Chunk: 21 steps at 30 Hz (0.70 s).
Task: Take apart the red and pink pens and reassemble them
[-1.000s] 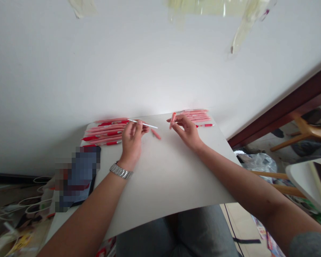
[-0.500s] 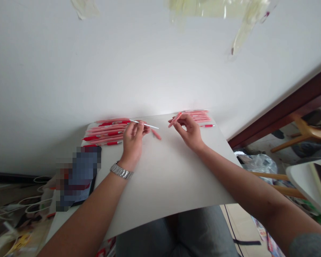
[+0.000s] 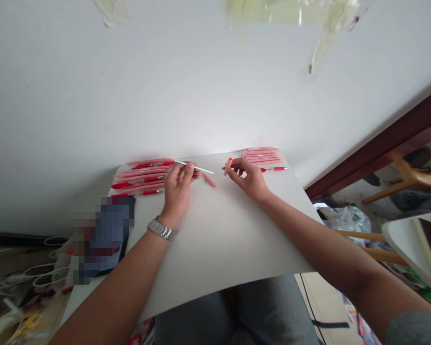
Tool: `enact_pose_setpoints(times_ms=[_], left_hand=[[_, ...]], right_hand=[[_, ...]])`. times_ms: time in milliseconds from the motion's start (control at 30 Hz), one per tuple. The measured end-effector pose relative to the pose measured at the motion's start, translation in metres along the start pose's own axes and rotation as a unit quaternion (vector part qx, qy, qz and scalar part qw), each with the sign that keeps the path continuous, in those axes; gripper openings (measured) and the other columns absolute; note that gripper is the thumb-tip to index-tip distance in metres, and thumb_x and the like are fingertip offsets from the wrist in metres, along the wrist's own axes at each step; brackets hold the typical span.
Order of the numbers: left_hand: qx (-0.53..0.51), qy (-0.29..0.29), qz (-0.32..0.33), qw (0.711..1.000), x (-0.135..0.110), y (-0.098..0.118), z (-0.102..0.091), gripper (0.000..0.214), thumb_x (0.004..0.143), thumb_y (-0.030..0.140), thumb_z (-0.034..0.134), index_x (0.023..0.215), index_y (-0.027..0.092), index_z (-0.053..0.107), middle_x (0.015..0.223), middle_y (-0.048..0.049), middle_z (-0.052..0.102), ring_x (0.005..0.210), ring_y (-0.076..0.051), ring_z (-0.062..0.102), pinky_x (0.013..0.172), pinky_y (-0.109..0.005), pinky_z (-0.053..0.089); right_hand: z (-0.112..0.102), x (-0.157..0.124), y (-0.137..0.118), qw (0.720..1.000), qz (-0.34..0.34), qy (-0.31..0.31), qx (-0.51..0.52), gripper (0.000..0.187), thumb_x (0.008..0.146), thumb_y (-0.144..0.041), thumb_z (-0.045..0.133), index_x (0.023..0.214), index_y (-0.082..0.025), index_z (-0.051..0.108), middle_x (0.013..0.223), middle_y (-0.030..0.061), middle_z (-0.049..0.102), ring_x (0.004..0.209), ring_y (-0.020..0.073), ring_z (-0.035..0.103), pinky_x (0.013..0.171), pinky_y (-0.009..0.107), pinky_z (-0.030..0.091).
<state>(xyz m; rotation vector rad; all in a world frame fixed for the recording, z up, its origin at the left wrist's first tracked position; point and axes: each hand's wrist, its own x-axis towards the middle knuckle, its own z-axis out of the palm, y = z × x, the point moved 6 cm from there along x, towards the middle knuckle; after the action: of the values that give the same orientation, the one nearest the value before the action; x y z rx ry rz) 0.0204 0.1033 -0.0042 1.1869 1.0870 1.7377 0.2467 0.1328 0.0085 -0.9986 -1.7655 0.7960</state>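
Observation:
A thin white pen refill (image 3: pixel 204 170) is pinched in my left hand (image 3: pixel 179 184), its tip pointing right. My right hand (image 3: pixel 249 177) grips a pink pen barrel (image 3: pixel 228 166) between thumb and fingers, with the open end tilted up. Between the hands, a small pink pen part (image 3: pixel 209 180) lies on the white table (image 3: pixel 222 239). Left of my left hand lie several pink and red pens (image 3: pixel 143 178). Beyond my right hand rests a stack of pink pens (image 3: pixel 262 155), and a red pen (image 3: pixel 278 168) lies just in front of it.
A dark, blurred-out device (image 3: pixel 111 235) lies at the table's left edge. The white wall (image 3: pixel 201 86) rises directly behind the table. On the right stand a wooden stool (image 3: pixel 402 179) and a white-topped piece of furniture (image 3: pixel 413 239). Cables (image 3: pixel 32 273) trail on the left.
My right hand has moved slightly left and turned the pink barrel more upright, its open end now facing up. My left hand with the refill has stayed nearly still.

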Motion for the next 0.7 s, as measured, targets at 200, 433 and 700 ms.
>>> enact_pose_setpoints(times_ms=[200, 433, 700], left_hand=[[0.0, -0.001, 0.001, 1.0, 0.0, -0.001, -0.001, 0.029, 0.094, 0.048, 0.08, 0.097, 0.021, 0.075, 0.094, -0.0038, 0.072, 0.086, -0.014, 0.07, 0.087, -0.03, 0.06], [0.006, -0.005, 0.002, 1.0, 0.001, -0.002, -0.002, 0.029, 0.094, 0.049, 0.079, 0.098, 0.021, 0.075, 0.094, -0.004, 0.072, 0.086, -0.015, 0.07, 0.087, -0.03, 0.061], [0.009, -0.007, 0.003, 1.0, 0.001, -0.002, -0.001, 0.029, 0.095, 0.05, 0.078, 0.098, 0.021, 0.075, 0.093, -0.0041, 0.072, 0.086, -0.015, 0.07, 0.087, -0.031, 0.06]], right_hand=[[0.007, 0.0, 0.004, 0.996, 0.033, -0.054, -0.054, 0.014, 0.091, -0.036, 0.072, 0.095, -0.022, 0.072, 0.088, 0.0004, 0.078, 0.069, 0.0133, 0.061, 0.065, 0.028, 0.045], [0.004, 0.0, 0.011, 1.0, 0.016, -0.019, -0.009, 0.019, 0.092, -0.036, 0.07, 0.106, -0.024, 0.067, 0.099, 0.0025, 0.081, 0.072, 0.0138, 0.061, 0.068, 0.029, 0.048], [0.002, -0.003, 0.002, 1.0, -0.008, -0.027, 0.004, 0.05, 0.097, -0.036, 0.067, 0.145, -0.031, 0.055, 0.099, 0.0016, 0.08, 0.068, 0.0146, 0.06, 0.067, 0.031, 0.052]])
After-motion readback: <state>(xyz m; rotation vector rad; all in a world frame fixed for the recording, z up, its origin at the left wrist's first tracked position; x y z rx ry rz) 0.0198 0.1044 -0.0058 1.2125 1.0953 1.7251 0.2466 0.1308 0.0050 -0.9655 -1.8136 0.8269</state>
